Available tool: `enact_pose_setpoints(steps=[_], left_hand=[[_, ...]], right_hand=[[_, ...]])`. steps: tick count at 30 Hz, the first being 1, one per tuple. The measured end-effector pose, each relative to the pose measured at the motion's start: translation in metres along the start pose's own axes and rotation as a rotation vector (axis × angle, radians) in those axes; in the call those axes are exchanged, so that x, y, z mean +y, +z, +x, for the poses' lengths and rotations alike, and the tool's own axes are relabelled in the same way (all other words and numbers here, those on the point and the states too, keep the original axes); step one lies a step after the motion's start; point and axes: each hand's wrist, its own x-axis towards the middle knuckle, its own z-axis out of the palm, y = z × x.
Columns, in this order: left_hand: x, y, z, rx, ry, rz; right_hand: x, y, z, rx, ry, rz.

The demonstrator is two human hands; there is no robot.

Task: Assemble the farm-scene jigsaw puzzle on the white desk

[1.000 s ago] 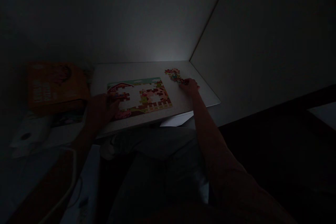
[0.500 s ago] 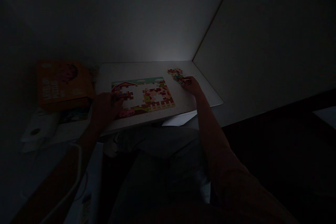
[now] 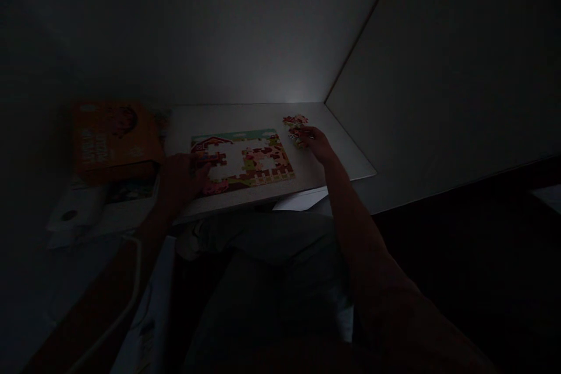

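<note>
A partly assembled jigsaw puzzle (image 3: 272, 178) with a farm picture lies on the white tabletop, with bare gaps in its middle and among the pink-and-brown pieces at right. My left hand (image 3: 180, 178) rests at the puzzle's left edge, thumb and fingers apart, its fingertips over the red barn part. To the right of the puzzle is a small pile of loose puzzle pieces (image 3: 294, 120). My right hand (image 3: 318, 143) is at the near side of this pile, fingertips pinched on a puzzle piece (image 3: 302, 133). Dim light blurs the detail of that piece.
An orange puzzle box (image 3: 116, 140) stands left of my left hand. In front of it are a dark picture sheet (image 3: 131, 190) and a white object with a round hole (image 3: 74, 213). Walls border the white table (image 3: 346, 152) behind and at right.
My right hand has shifted slightly left over the loose pieces, and a piece there has changed position. My left hand stays at the puzzle's edge. The view has shifted a little.
</note>
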Motion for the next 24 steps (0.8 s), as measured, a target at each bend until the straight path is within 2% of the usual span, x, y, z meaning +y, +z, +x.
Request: enact_pose_setpoints(steps=[3,9,11,14,18,24], left_hand=[[-0.002,0.001,0.0,0.021,0.013,-0.035],[-0.007,0.005,-0.008,0.148,-0.046,-0.268],[-0.007,0.006,-0.011,0.111,-0.026,-0.383],[-0.004,0.007,-0.015,-0.023,-0.006,-0.525],[0.003,0.008,-0.017,-0.068,-0.025,-0.638],[0.005,0.009,-0.015,-0.029,-0.056,-0.682]], right_hand=[[-0.012,0.031,-0.003,-0.072,0.01,0.155],[-0.044,0.118,-0.031,-0.323,-0.051,0.34],[-0.053,0.145,-0.045,-0.38,-0.082,0.377],[-0.061,0.177,-0.064,-0.43,-0.124,0.409],[-0.064,0.201,-0.082,-0.455,-0.124,0.413],[-0.061,0.204,-0.089,-0.48,-0.165,0.362]])
